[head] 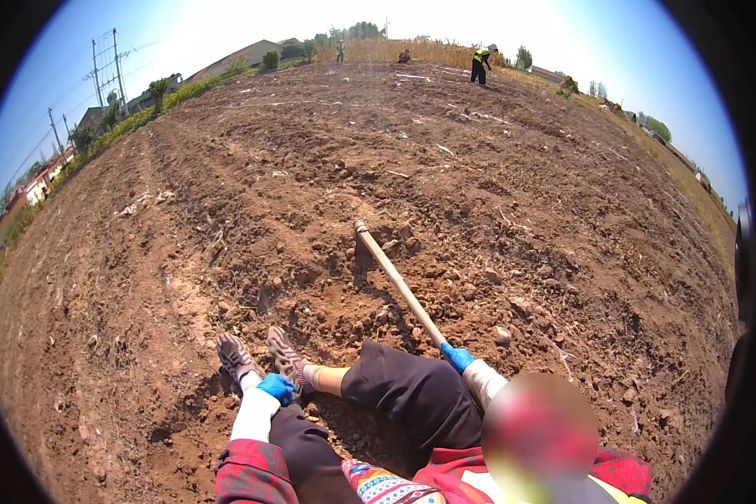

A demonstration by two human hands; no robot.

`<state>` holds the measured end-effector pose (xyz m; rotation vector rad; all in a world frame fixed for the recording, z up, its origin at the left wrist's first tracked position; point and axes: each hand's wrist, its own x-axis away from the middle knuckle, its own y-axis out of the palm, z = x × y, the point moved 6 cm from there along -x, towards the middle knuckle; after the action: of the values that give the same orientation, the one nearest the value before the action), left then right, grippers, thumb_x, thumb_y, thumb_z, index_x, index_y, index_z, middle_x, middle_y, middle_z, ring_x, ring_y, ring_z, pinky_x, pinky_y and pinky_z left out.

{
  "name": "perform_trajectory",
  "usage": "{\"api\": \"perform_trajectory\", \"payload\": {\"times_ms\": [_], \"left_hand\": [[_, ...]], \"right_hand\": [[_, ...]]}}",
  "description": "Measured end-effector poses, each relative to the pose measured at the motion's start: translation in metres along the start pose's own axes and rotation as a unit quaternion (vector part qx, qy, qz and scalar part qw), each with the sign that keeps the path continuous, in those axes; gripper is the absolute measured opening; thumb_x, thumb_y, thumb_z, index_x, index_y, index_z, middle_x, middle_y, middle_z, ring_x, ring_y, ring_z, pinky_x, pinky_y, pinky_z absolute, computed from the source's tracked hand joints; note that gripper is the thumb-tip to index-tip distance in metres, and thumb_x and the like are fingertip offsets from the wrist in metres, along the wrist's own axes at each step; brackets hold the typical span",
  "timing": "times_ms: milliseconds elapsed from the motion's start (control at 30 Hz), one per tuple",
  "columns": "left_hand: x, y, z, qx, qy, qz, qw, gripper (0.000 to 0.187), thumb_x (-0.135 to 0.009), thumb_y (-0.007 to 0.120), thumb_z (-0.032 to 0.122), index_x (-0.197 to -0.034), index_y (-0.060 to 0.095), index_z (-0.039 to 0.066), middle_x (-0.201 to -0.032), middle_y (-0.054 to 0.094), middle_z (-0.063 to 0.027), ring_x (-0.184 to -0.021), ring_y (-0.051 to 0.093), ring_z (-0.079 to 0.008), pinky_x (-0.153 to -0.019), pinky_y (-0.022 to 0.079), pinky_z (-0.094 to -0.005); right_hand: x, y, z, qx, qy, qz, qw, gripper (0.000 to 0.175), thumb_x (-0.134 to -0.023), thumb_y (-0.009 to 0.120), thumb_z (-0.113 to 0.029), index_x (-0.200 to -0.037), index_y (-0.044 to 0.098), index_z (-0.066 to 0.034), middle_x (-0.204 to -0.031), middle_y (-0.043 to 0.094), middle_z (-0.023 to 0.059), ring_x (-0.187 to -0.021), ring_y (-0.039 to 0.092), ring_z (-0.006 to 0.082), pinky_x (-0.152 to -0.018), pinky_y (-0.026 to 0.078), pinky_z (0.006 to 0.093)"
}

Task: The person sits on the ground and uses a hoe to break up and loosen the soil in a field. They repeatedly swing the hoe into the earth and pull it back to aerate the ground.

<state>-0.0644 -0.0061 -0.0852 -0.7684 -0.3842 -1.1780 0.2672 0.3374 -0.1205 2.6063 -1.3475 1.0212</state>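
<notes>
My right hand [458,357], in a blue glove, is closed around the wooden handle [403,286] of a long tool, possibly a hoe. That handle slants away to the upper left, and its far end rests at the broken soil, where a dark head is partly in shadow. My left hand [278,388], also gloved in blue, lies by my lower leg near the striped shoes [286,353]; its fingers look curled, and whether they hold anything is unclear. Dark trousers [416,397] cover my bent legs. A blurred round patch hides part of my right side.
Clods and furrows of brown soil [277,214] spread around me, with scraps of pale film [135,205] and a light stone [503,335]. Far off, a person in a yellow vest [481,63] bends over the field. Another person [340,50] stands near dry stalks [428,53].
</notes>
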Motion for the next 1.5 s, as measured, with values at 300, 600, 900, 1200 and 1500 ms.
{"api": "perform_trajectory", "payload": {"times_ms": [300, 600, 900, 1200, 1500], "left_hand": [[0.016, 0.000, 0.010, -0.002, 0.004, 0.025, 1.000, 0.017, -0.082, 0.058, 0.011, -0.091, 0.064, -0.002, -0.068, 0.063, -0.0101, -0.055, 0.059, -0.0167, -0.051, 0.047, -0.0261], [0.011, -0.005, -0.005, 0.022, -0.006, 0.017, 1.000, 0.022, -0.068, 0.066, 0.001, -0.089, 0.065, -0.003, -0.066, 0.064, -0.0102, -0.051, 0.059, -0.0148, -0.047, 0.046, -0.0259], [-0.012, -0.009, -0.018, -0.029, 0.002, -0.016, 0.999, 0.024, -0.066, 0.067, 0.000, -0.090, 0.066, -0.002, -0.069, 0.065, -0.0091, -0.054, 0.059, -0.0140, -0.051, 0.047, -0.0262], [-0.029, -0.006, -0.026, -0.033, -0.028, -0.016, 0.999, 0.016, -0.079, 0.060, 0.013, -0.079, 0.064, -0.003, -0.074, 0.067, -0.0135, -0.058, 0.063, -0.0192, -0.051, 0.050, -0.0288], [0.001, -0.004, -0.004, -0.075, -0.046, 0.013, 0.996, 0.017, -0.079, 0.061, 0.016, -0.086, 0.064, 0.000, -0.067, 0.063, -0.0109, -0.056, 0.060, -0.0190, -0.050, 0.048, -0.0288]], "right_hand": [[0.012, -0.018, 0.040, 0.106, -0.026, 0.038, 0.993, 0.061, -0.079, 0.049, -0.062, -0.088, 0.062, -0.0032, -0.077, 0.060, 0.0121, -0.070, 0.055, 0.0221, -0.062, 0.041, 0.0338], [0.018, -0.017, 0.043, 0.091, -0.035, 0.032, 0.995, 0.062, -0.078, 0.053, -0.059, -0.096, 0.065, -0.0014, -0.085, 0.065, 0.0127, -0.079, 0.061, 0.0216, -0.070, 0.045, 0.0337], [0.010, -0.014, 0.057, -0.066, -0.057, -0.007, 0.996, 0.047, -0.073, 0.071, -0.038, -0.098, 0.063, 0.0017, -0.084, 0.064, 0.0072, -0.070, 0.058, 0.0137, -0.062, 0.047, 0.0289], [0.041, -0.019, 0.034, -0.075, -0.059, -0.014, 0.995, 0.045, -0.074, 0.072, -0.035, -0.099, 0.062, 0.0019, -0.085, 0.064, 0.0070, -0.071, 0.059, 0.0139, -0.063, 0.048, 0.0287], [0.034, -0.012, 0.039, -0.075, -0.071, -0.017, 0.994, 0.047, -0.073, 0.072, -0.036, -0.099, 0.062, 0.0020, -0.086, 0.064, 0.0075, -0.071, 0.059, 0.0141, -0.063, 0.048, 0.0285]]}}
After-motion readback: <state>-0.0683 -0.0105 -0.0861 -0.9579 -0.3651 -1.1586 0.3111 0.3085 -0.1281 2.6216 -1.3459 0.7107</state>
